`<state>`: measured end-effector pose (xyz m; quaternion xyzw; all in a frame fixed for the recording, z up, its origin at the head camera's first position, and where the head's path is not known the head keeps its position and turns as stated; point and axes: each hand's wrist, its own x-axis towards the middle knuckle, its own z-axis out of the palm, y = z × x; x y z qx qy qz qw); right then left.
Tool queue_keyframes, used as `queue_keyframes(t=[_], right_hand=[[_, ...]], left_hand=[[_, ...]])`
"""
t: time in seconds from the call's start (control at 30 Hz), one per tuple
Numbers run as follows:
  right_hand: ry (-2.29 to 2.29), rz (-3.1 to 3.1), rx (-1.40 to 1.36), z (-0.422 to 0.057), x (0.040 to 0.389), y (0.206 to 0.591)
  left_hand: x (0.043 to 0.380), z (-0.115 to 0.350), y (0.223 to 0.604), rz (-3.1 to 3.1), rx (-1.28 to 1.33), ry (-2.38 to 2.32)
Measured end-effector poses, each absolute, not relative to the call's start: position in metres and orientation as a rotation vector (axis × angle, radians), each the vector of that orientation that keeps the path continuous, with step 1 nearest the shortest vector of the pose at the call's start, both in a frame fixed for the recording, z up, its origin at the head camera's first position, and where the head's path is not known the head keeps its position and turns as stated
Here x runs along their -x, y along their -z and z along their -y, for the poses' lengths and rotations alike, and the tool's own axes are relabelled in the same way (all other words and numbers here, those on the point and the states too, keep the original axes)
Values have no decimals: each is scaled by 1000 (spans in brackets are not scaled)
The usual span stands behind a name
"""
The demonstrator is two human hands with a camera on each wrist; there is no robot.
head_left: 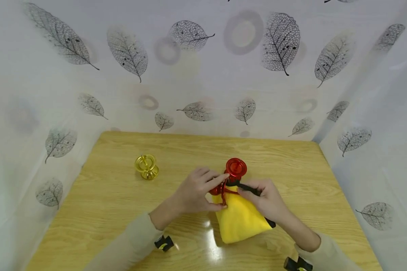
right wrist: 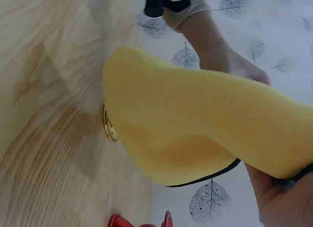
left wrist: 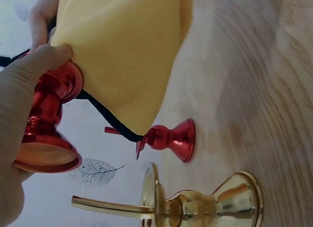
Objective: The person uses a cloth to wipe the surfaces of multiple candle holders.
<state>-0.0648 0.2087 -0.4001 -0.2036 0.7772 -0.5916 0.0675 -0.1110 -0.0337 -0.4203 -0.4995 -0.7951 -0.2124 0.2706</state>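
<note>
My left hand grips a shiny red candlestick, its thumb and fingers at the two ends in the left wrist view. A yellow cloth with black edging hangs from my right hand, which pinches it by the edge. The cloth lies against the held candlestick and drapes down above the table. Behind the hands a second red candlestick stands upright on the table. In the right wrist view the cloth hides most of the held piece.
A gold candlestick with a central spike stands at the left on the wooden table. Pale sheeting printed with leaves rises behind the table and at both sides.
</note>
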Motion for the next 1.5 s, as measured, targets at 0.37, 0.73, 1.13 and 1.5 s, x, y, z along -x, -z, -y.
queue_keyframes(t=[0.37, 0.73, 1.13, 1.5], right_hand=[[802, -3013, 1870, -208, 62, 406], [1810, -2418, 683, -210, 57, 405], [1816, -2423, 726, -211, 54, 406], [1079, -2948, 1899, -224, 57, 405]], left_hand=[[112, 37, 413, 2470, 1474, 1112], [109, 29, 413, 2074, 1411, 445], [108, 31, 414, 2183, 1388, 599], [106, 39, 415, 2368, 1409, 970]])
